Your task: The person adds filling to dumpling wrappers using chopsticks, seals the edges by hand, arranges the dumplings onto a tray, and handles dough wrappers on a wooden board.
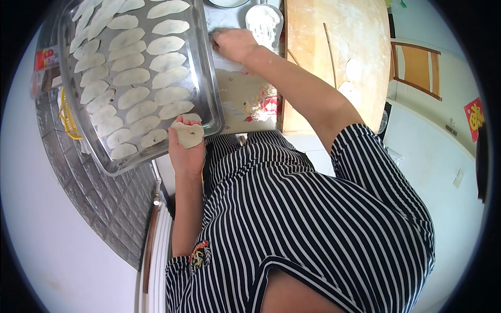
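My left hand (187,156) is palm up at the tray's near right corner, with a dumpling wrapper (189,136) lying across it and its fingers curled at the far edge. A small dark speck shows on the wrapper. The large metal tray (219,112) carries rows of folded, pale dumplings (168,61). My right hand (237,45) reaches out beside the tray's right rim, below a white bowl. Its fingers are bent together at a small dark spot, and what they hold, if anything, cannot be made out.
A wooden board (308,104), dusted with flour, stands on the right with a thin stick (330,52) and round wrappers (354,68) on it. A pan of white flour (263,25) is beside my right hand. A wooden chair (417,70) is farther right.
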